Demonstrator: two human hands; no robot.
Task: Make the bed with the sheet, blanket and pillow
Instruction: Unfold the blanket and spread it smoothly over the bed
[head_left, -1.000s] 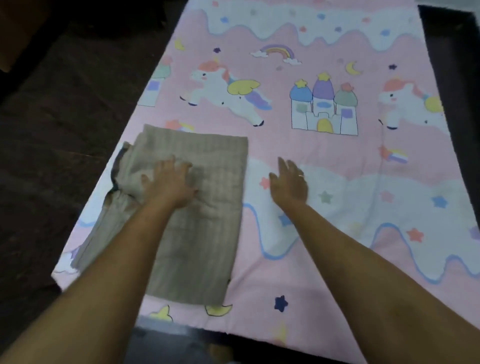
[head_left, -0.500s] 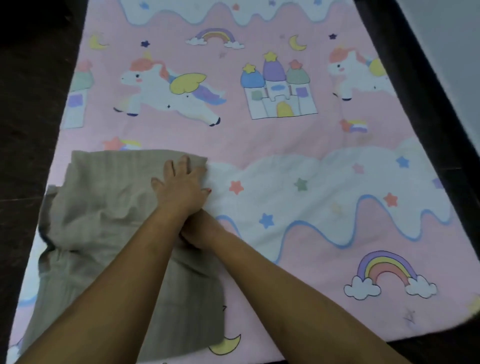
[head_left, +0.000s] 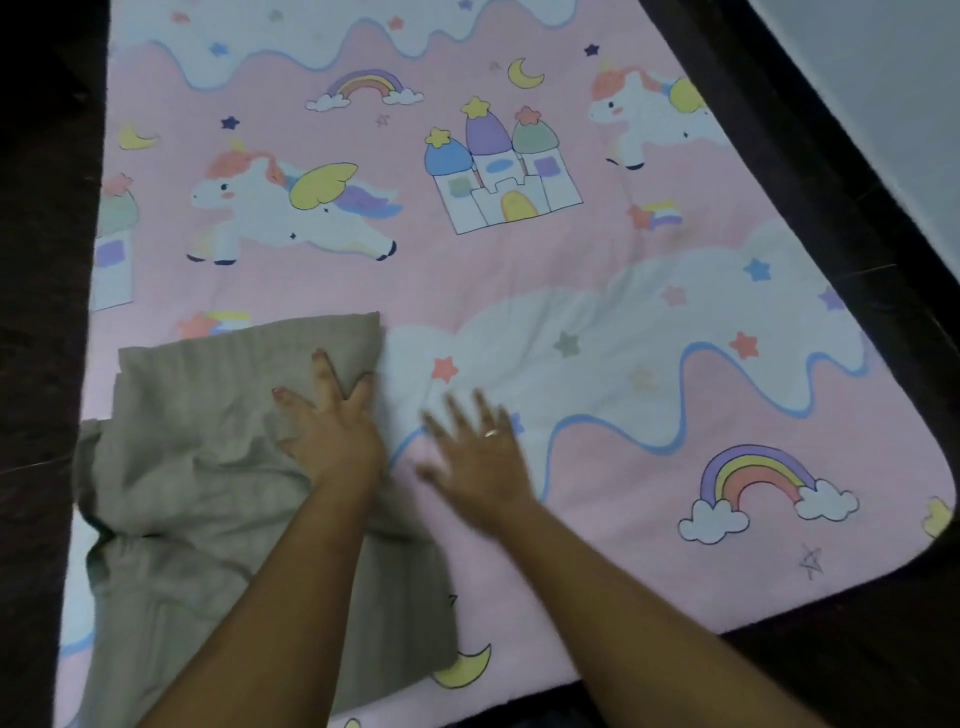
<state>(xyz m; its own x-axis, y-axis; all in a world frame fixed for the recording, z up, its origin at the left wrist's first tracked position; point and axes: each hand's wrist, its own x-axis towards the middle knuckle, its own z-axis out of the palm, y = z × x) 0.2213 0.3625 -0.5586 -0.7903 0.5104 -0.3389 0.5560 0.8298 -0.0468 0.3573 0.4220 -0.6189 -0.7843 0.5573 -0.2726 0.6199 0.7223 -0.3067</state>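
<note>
Floor, left side (head_left: 41, 312): dark surface running along the left edge of the bedding.
Beige cloth (head_left: 197, 467): folded, ribbed fabric lying on the lower-left part of the sheet. Its far edge is straight and its left part is rumpled, with a darker layer showing under the left edge. The near end runs out of view at the bottom.
Left hand (head_left: 332, 436): rests palm down on the beige cloth, close to the cloth's right edge.
Left fingers (head_left: 324, 374): straight and spread wide, pressing on the fabric and gripping nothing.
Right hand (head_left: 478, 457): palm down over the sheet, just beside the cloth's right edge. It is blurred, so contact with the sheet cannot be told.
Right fingers (head_left: 457, 410): spread wide and straight, holding nothing.
Ring (head_left: 490, 432): on one finger of the right hand.
Pink sheet (head_left: 571, 270): spread flat and covering most of the view, printed with unicorns, a castle, rainbows, moons and stars. There is slight wrinkling in the white cloud band ahead of the right hand.
Dark border (head_left: 831, 182): runs along the sheet's right edge and near-right corner.
Pale surface (head_left: 883, 78): upper-right corner, beyond the dark border.
</note>
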